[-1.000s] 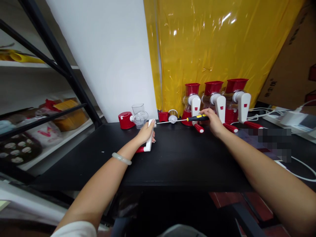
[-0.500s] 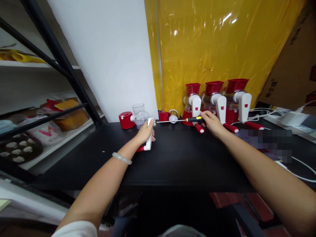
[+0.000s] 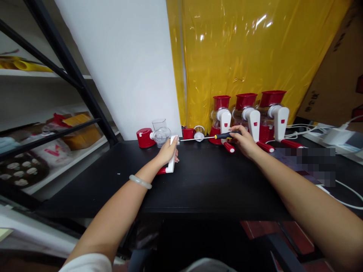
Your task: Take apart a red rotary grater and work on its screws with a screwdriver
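Observation:
My left hand [image 3: 168, 152] is closed round a white crank handle [image 3: 171, 164] with a red grip at its lower end, held above the black table. In my right hand [image 3: 242, 140] is a screwdriver [image 3: 224, 135] with a black and yellow handle, lying nearly level. Its long shaft points left, and the tip meets the upper end of the crank handle. Just behind my left hand stand a clear plastic grater body [image 3: 161, 134] and a red base [image 3: 145, 138]. A metal grater drum [image 3: 199, 133] lies behind the screwdriver shaft.
Several red and white rotary graters stand along the back: one [image 3: 221, 99], another [image 3: 246, 100], and a third [image 3: 273, 99]. White cables and a power strip [image 3: 337, 138] lie at right. A black-framed shelf [image 3: 93, 109] borders the left of the black table [image 3: 198, 189].
The screwdriver handle has turned, showing more black than yellow, and my right fingers have shifted on it. My left hand and the crank handle have barely moved.

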Motion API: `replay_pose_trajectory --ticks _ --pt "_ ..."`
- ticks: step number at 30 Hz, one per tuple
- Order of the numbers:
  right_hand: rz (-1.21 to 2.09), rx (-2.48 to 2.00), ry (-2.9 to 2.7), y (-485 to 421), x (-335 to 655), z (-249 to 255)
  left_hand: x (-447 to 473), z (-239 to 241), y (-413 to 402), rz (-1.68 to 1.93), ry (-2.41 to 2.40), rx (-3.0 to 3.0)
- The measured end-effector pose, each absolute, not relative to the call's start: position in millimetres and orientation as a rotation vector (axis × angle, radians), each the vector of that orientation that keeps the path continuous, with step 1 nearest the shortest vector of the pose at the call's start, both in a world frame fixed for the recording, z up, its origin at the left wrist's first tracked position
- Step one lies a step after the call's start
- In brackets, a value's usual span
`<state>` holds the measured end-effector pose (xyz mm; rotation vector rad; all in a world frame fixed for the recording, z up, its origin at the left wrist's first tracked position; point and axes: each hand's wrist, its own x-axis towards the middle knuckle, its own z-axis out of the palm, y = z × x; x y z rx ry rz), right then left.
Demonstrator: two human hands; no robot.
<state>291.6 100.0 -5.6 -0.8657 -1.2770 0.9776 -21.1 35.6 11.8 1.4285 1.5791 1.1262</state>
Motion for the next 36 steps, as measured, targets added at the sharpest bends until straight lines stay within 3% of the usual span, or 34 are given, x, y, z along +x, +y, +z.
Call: replay_pose_trajectory --ticks 9,24,31,36 --pt "0.707 -1.062 -1.458 99 295 -6 -21 13 36 1.129 1.593 1.416" --pt "1.148 -0.702 -1.267 92 292 2 -23 10 37 1.12 1.587 1.441" --pt "0.774 -0.961 -1.417 94 292 0 -23 13 36 1.14 1.605 1.42" --pt "0.77 -0.976 -1.447 98 293 -3 -22 13 36 1.136 1.606 1.415"
